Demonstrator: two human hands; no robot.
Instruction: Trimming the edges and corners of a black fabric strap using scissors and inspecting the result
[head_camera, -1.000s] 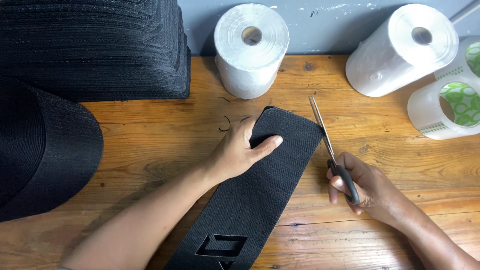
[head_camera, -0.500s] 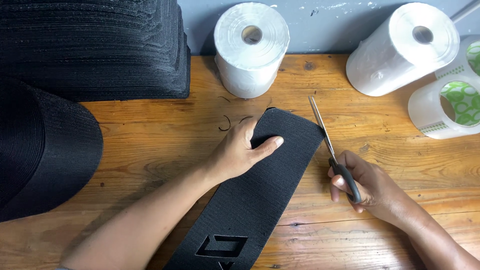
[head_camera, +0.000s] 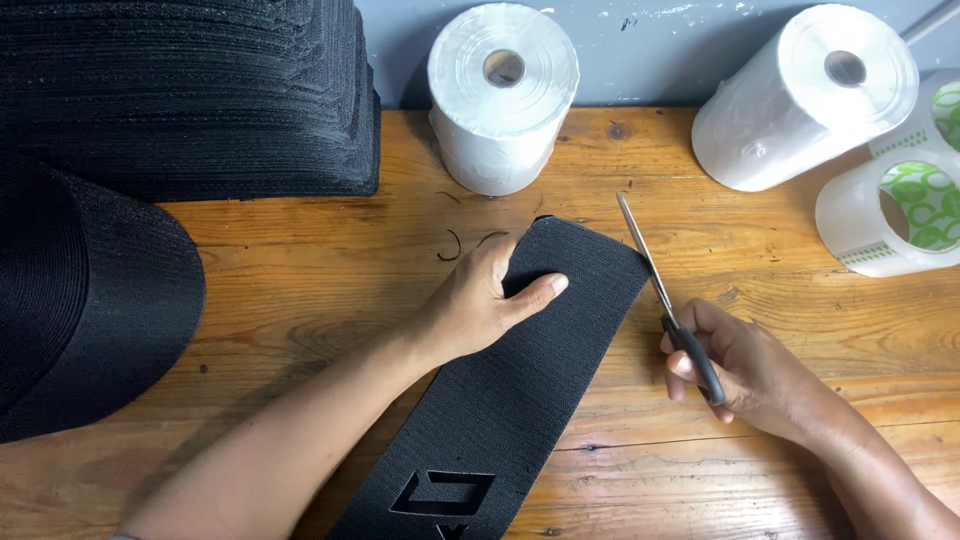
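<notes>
While the black woven strip (head_camera: 520, 400) runs off the bottom edge with its cut-out half hidden, it lies on a wooden table (head_camera: 300, 260) against a grey wall, the left hand (head_camera: 480, 305) pressing flat on it, the right hand (head_camera: 735, 365) gripping closed scissors (head_camera: 660, 285), two white rolls (head_camera: 503, 95) behind.

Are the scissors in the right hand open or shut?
Shut: the scissors show as one thin line of blade, with no gap. The right hand holds their dark handles beside the black strip.
</notes>
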